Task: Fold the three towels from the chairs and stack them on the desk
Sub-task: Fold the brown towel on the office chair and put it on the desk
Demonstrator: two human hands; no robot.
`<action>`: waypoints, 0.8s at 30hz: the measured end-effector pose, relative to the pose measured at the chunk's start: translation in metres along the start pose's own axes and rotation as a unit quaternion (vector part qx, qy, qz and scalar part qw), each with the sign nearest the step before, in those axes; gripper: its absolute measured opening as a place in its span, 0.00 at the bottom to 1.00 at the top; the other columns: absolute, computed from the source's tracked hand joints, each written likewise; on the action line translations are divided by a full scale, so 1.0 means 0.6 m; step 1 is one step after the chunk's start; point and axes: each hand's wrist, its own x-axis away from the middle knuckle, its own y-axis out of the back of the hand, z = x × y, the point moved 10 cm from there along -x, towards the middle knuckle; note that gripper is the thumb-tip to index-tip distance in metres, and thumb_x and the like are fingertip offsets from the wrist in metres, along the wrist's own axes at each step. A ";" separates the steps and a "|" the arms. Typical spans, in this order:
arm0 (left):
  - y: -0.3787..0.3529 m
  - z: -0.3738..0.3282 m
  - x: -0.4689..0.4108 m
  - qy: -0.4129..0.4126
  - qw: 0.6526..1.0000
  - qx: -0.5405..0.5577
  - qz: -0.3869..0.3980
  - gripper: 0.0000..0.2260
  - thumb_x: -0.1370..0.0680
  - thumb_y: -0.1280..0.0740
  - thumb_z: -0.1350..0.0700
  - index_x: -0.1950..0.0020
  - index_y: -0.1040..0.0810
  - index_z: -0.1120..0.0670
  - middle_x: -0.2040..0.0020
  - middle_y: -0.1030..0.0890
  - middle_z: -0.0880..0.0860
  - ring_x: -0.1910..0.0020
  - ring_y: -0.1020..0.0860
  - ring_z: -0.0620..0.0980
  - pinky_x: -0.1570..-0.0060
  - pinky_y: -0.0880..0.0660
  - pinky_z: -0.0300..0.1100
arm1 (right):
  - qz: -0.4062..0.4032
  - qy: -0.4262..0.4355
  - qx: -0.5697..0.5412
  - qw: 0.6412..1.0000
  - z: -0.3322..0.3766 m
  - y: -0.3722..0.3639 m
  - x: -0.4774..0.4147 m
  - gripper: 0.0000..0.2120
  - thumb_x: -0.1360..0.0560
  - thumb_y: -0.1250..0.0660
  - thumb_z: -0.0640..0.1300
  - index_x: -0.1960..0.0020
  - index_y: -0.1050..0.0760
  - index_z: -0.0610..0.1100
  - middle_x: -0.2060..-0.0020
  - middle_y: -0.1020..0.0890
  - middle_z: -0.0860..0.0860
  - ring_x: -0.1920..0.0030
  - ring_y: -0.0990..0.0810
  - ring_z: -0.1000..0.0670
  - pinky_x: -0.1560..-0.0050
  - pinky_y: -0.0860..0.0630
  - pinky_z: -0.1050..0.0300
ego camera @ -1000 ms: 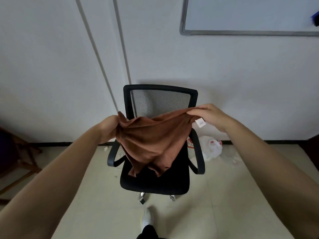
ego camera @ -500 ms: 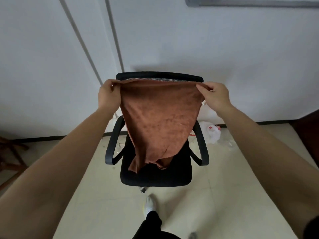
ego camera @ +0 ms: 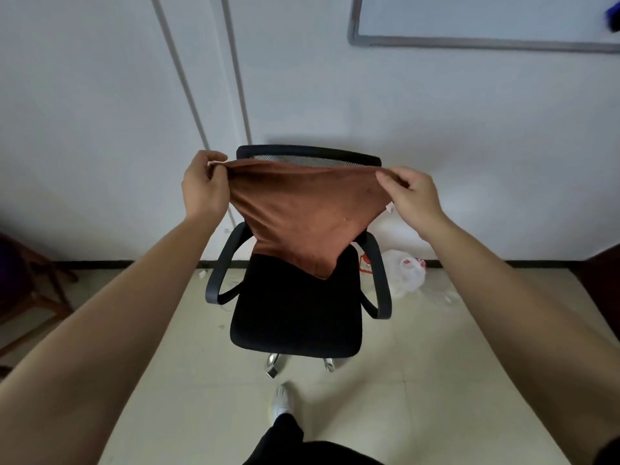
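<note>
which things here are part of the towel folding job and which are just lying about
Part of the job:
brown towel, held up in the air
left hand and right hand, each pinching one end of its top edge
black office chair behind it

Just lying about:
white plastic bag on the floor by the wall
whiteboard on the wall

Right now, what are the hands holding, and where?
Both grip the rust-brown towel along its top edge: left hand and right hand at opposite ends.
</note>
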 end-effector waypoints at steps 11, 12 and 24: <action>0.038 0.292 0.340 0.174 0.944 -0.267 0.087 0.12 0.23 0.44 0.58 0.52 0.20 0.56 0.57 0.20 0.57 0.55 0.23 0.61 0.55 0.26 0.47 | 0.225 -0.046 0.171 0.958 -0.251 -0.106 0.289 0.09 0.20 0.34 0.49 0.43 0.18 0.50 0.59 0.20 0.60 0.54 0.20 0.55 0.55 0.31 0.68; 0.039 0.317 0.364 0.190 0.932 -0.289 0.104 0.12 0.24 0.44 0.58 0.53 0.21 0.57 0.57 0.21 0.58 0.55 0.23 0.61 0.56 0.27 0.46 | 0.250 -0.056 0.178 0.950 -0.276 -0.118 0.312 0.10 0.20 0.35 0.49 0.42 0.17 0.49 0.59 0.19 0.59 0.54 0.20 0.54 0.54 0.31 0.64; 0.071 0.418 0.501 0.263 0.848 -0.425 0.175 0.14 0.24 0.45 0.52 0.60 0.23 0.58 0.61 0.22 0.57 0.61 0.23 0.58 0.60 0.29 0.43 | 0.359 -0.108 0.226 0.899 -0.387 -0.153 0.475 0.08 0.20 0.34 0.49 0.56 0.18 0.55 0.65 0.17 0.55 0.68 0.20 0.56 0.66 0.28 0.66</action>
